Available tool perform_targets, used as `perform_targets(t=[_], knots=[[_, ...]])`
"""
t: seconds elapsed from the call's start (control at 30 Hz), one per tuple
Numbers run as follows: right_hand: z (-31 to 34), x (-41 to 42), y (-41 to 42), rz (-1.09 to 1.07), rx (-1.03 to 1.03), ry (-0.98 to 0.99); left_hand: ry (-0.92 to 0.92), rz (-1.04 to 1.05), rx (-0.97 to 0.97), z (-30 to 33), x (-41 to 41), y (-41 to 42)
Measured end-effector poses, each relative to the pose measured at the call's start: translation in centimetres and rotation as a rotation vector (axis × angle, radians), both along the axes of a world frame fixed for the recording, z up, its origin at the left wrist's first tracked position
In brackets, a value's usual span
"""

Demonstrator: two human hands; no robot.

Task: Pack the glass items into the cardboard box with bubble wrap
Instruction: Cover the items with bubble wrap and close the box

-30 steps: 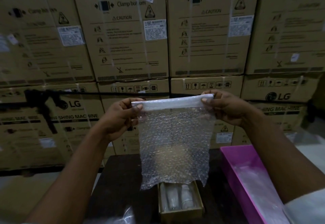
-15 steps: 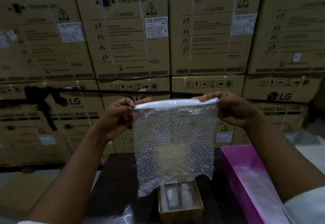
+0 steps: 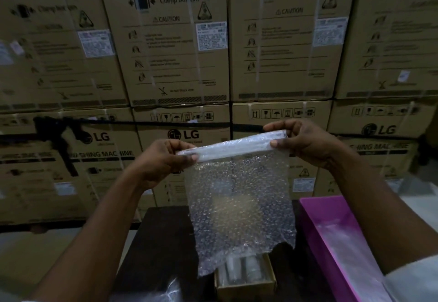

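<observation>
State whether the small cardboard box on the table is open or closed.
Open: the small cardboard box has no lid over it, and glass items show inside.

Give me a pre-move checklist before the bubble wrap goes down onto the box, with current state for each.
1. Left hand pinches the top edge of the bubble wrap: ok.
2. Right hand pinches the other top corner: ok.
3. Sheet hangs free, spread between the hands: ok, though its top edge is tilted, right side higher.
4. Cardboard box is open and sits below the sheet's lower edge: ok.
5. Glass items lie inside the box: ok; their count is partly hidden by the sheet, cannot tell.
6. Sheet big enough to cover them: cannot tell.
</observation>
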State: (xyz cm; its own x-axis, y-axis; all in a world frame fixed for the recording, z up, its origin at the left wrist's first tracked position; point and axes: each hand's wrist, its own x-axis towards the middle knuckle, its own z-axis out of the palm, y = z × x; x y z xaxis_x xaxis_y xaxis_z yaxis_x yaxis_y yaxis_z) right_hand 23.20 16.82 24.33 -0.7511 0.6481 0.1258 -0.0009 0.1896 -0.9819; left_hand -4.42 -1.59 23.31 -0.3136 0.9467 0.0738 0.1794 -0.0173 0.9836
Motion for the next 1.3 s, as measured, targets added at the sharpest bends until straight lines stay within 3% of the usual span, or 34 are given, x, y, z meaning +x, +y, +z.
perform_targets(t=[0.17,0.27,0.43,0.57,0.67,0.8,0.97,1.3], knots=[[-0.4,0.0,0.1,-0.025,0.087,-0.119,0.008,-0.080,-0.031,-0.4,0.2,0.0],[-0.8,-0.1,-0.1,0.016,0.038,-0.190,-0.052,-0.138,-0.002,-0.7,0.2,0.3],[-1.4,0.3,0.7,0.090,-0.061,-0.039,-0.097,-0.099,0.072,-1.1,-0.6,0.5],[-1.4,1.0,1.5,0.100,-0.145,0.080,-0.242,-0.202,0.109,-1.2,-1.3,0.4],[-0.9,0.9,0.7,0.085,-0.111,0.098,-0.336,-0.123,0.143,-1.1,-0.8,0.3],[-0.4,0.1,-0.5,-0.080,0.035,0.092,-0.289,-0.106,0.076,-1.4,-0.9,0.8],[-0.5,-0.4,-0.5,-0.086,0.079,0.100,-0.261,-0.190,-0.114,-2.6,-0.2,0.5],[-0.6,-0.4,-0.4,-0.053,0.067,0.118,-0.310,-0.103,0.037,-2.7,0.4,1.0]])
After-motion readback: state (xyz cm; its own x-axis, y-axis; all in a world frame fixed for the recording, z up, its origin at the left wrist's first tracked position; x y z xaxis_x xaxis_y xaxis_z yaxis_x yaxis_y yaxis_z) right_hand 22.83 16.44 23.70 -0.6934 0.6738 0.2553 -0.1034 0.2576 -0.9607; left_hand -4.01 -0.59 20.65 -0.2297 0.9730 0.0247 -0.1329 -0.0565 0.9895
